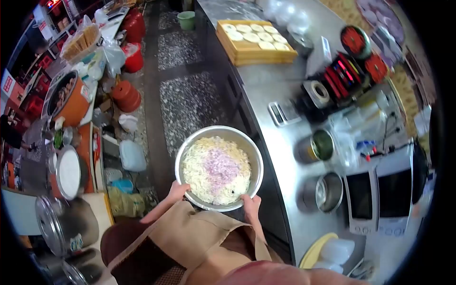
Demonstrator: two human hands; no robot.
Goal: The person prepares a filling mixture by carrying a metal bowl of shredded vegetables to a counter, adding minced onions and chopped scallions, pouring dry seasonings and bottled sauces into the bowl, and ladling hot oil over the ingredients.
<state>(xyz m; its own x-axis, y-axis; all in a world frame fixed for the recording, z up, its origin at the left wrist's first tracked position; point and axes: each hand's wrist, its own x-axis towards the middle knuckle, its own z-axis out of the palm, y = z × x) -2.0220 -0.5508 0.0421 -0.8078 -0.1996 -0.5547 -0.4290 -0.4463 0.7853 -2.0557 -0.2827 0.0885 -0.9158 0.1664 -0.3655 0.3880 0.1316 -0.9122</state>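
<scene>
A large round metal bowl (257, 176) is held out in front of my body above the floor. Pale shredded food (197, 164) fills it, with a pinkish-purple chopped heap (222, 166) on top in the middle. My left hand (178, 191) grips the rim at the near left. On the near right, my right hand (251, 207) is closed on the same rim. The fingers of both hands are partly hidden under the bowl. A tan apron (209, 228) covers my front just below it.
On my right runs a steel counter (259, 90) bearing a wooden tray (237, 54) of round dough pieces, a digital scale (281, 114) and metal pots (323, 192). To my left stand a big orange pot (78, 102), a lidded steel pot (71, 223) and a red bucket (126, 96).
</scene>
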